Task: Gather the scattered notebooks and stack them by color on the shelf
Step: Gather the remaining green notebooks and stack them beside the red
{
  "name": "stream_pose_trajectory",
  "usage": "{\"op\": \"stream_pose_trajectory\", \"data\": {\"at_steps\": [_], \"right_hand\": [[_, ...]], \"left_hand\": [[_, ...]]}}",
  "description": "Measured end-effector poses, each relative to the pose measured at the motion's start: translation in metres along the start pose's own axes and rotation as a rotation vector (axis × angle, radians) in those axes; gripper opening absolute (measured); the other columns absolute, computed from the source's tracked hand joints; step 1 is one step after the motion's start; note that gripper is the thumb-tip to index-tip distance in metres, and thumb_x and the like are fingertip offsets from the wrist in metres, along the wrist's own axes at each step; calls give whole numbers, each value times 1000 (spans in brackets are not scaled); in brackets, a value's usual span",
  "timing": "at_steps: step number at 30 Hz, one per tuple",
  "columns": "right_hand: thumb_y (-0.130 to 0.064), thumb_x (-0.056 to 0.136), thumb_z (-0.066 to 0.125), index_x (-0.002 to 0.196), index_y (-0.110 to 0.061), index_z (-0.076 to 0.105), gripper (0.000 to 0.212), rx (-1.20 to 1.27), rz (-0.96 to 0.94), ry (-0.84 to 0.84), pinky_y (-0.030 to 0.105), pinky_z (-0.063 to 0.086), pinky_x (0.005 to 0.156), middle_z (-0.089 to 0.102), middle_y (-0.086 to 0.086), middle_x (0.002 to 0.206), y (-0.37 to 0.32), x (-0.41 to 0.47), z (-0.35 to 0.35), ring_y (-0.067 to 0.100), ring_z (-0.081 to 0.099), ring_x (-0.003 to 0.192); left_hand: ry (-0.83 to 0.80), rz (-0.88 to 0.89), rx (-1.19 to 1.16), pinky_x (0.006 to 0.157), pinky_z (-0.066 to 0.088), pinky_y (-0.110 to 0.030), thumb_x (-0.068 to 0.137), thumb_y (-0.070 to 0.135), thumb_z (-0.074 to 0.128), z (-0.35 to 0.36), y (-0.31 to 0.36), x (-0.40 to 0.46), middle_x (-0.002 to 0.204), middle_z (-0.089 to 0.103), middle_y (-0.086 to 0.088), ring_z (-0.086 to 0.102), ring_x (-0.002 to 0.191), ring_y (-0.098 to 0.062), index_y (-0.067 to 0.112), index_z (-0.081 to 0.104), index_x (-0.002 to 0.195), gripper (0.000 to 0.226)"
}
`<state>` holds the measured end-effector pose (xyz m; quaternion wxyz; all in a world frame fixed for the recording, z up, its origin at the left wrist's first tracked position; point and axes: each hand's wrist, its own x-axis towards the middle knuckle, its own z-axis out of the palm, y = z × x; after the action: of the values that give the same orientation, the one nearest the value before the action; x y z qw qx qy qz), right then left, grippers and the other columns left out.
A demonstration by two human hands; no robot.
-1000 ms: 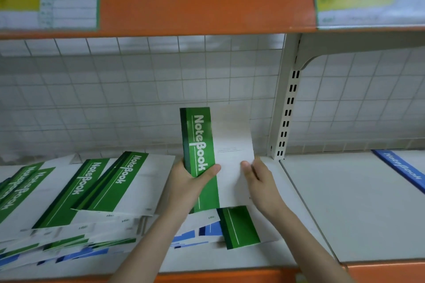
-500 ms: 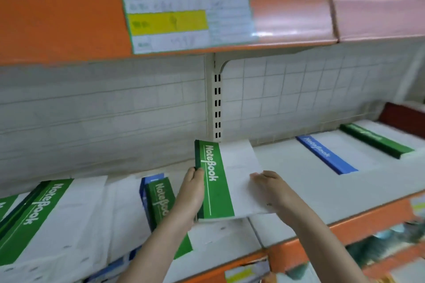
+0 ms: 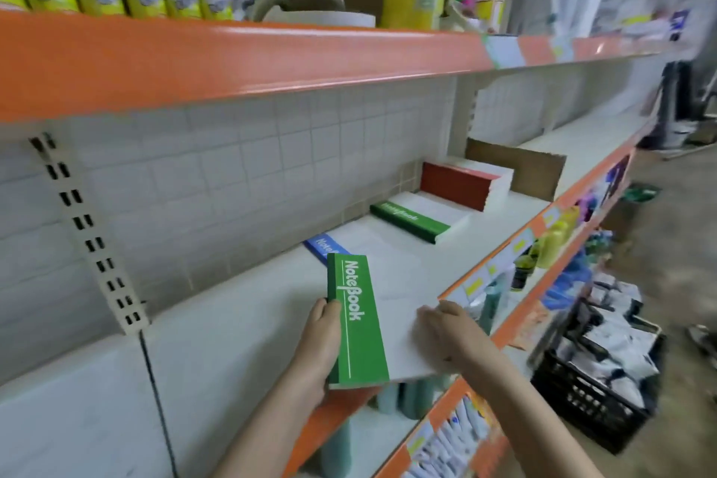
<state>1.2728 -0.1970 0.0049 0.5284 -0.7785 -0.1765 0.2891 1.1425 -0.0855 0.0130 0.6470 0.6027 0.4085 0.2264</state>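
A bundle of green notebooks point(image 3: 372, 322) sits between both hands above the front edge of the white shelf point(image 3: 240, 322): the left hand point(image 3: 320, 345) grips its green spine side with fingers curled around the edge, and the right hand point(image 3: 446, 334) clasps its white right edge. Beyond the bundle on the shelf lie a blue notebook point(image 3: 319, 244), then a green stack point(image 3: 415, 219), then a red stack point(image 3: 461, 182), each farther from the hands.

Orange-edged shelving point(image 3: 240, 62) — white tiled back wall point(image 3: 232, 175); grey floor point(image 3: 667, 213).
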Motion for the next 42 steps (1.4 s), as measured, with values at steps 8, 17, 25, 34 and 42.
{"op": "stream_pose_trajectory", "data": {"at_steps": [8,17,25,34,42], "right_hand": [[-24,99,43,86,-15,43,16,-72,-4,170,22,36,60,47,1,79,46,16,-115,12,44,68],[-19,98,38,116,-16,45,19,-74,-36,267,33,42,88,56,8,115,63,31,-191,24,54,105],[-28,98,39,81,-20,42,19,-86,0,278,29,37,68,50,1,87,58,102,-244,16,49,79],[-25,97,40,77,-20,37,21,-140,-110,157,29,32,64,42,-1,80,14,206,-255,14,41,72],[-23,96,42,80,-16,39,18,-203,-211,-59,27,31,59,44,-2,77,-19,273,-220,13,41,69]], "left_hand": [[-156,7,3,61,46,-27,100,17,36,132,2,11,84,65,-13,61,71,-24,11,55,87,24],[-268,36,80,79,51,-41,99,20,38,222,1,32,93,68,-16,65,85,-31,16,60,91,24],[-266,20,14,55,46,-24,99,20,38,287,21,83,82,69,-9,65,68,-20,13,61,91,25],[-114,42,-59,43,44,-19,100,16,37,305,60,156,65,65,-6,62,52,-17,8,57,89,24],[120,9,-145,51,45,-24,100,18,36,276,65,194,83,66,-11,63,66,-21,12,57,89,24]]}}
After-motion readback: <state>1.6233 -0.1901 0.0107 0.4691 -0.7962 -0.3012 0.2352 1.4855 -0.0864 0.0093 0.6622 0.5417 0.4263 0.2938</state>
